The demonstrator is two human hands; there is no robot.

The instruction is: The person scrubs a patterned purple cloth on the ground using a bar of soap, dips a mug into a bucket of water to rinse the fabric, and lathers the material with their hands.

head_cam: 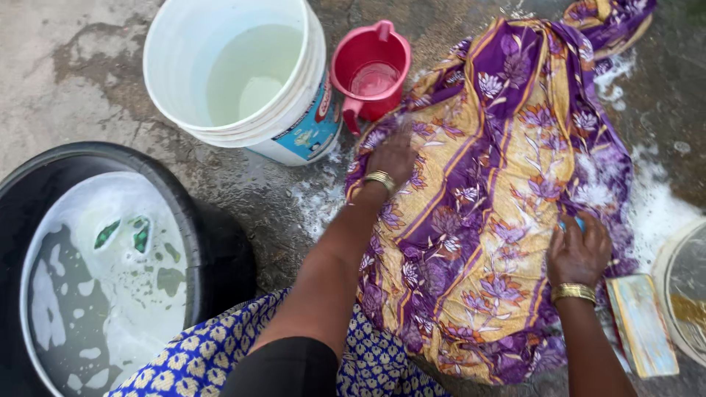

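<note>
Right hand: fingers closed on small blue object, pressed onto purple-yellow floral cloth. Left hand: fingers flat, spread on cloth edge. Cloth: on wet concrete floor, long axis near-left to far-right. Beyond: red jug, white bucket.

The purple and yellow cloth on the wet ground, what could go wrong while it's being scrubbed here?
The red jug stands right beside the left hand; a wide stroke might tip it. Suds spreading over the wet concrete could make footing slippery. The cloth lies on rough ground, so hard scrubbing by the right hand may wear it.
</note>
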